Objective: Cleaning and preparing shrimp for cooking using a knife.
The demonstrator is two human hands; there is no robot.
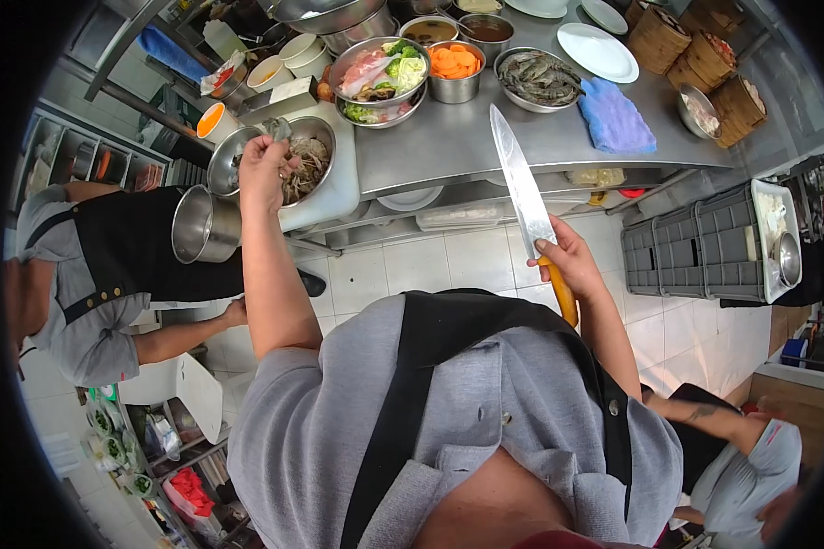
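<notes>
My right hand [569, 261] is closed round the yellow handle of a large kitchen knife [519, 178], its blade pointing up and away from me. Over a steel bowl [331, 137] at the left, my left hand [264, 169] pinches a greyish shrimp [277, 128]. Shrimp shells and heads [309, 165] lie in that bowl. Close by on its left is another steel bowl [218, 169], partly hidden by my hand. Both stand on a white cutting board [346, 188]. Farther right, a bowl of whole grey shrimp [538, 80] sits on the steel counter.
Bowls of sliced carrots [455, 62] and mixed meat and vegetables [380, 71] stand behind. A blue cloth [616, 116], white plate [598, 52] and bamboo steamers [657, 41] are to the right. A co-worker [110, 247] with a steel pot [206, 226] is at left; grey crates [691, 247] stand right.
</notes>
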